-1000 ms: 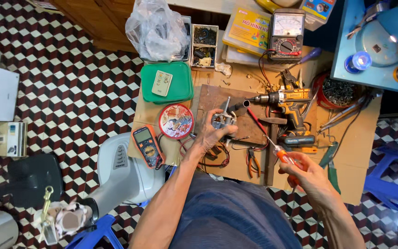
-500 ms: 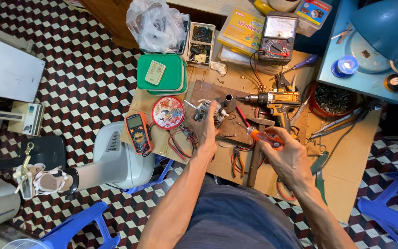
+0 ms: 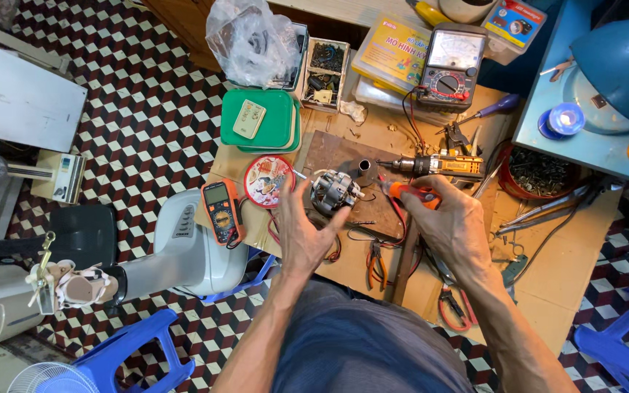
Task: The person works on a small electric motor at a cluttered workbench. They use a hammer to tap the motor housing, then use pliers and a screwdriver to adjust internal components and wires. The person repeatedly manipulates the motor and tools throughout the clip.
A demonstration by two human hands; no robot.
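My left hand (image 3: 306, 234) grips a small grey electric motor (image 3: 333, 191) and holds it just above a brown board (image 3: 329, 155) on the low workbench. In my right hand (image 3: 449, 225) is a screwdriver with an orange handle (image 3: 410, 191), its tip pointing left at the motor. A short dark metal cylinder (image 3: 365, 169) stands on the board right behind the motor. A cordless drill (image 3: 442, 166) lies beyond my right hand.
An orange digital multimeter (image 3: 220, 211) and a round red tin lid (image 3: 267, 180) lie left of my left hand. Green trays (image 3: 259, 121), an analog meter (image 3: 449, 67), pliers (image 3: 375, 260) and a bowl of screws (image 3: 540, 173) crowd the bench. A white fan body (image 3: 176, 251) lies on the tiled floor.
My right hand has brought the orange screwdriver from the right up to the motor. The left hand keeps its hold on the motor. The camera has moved closer.
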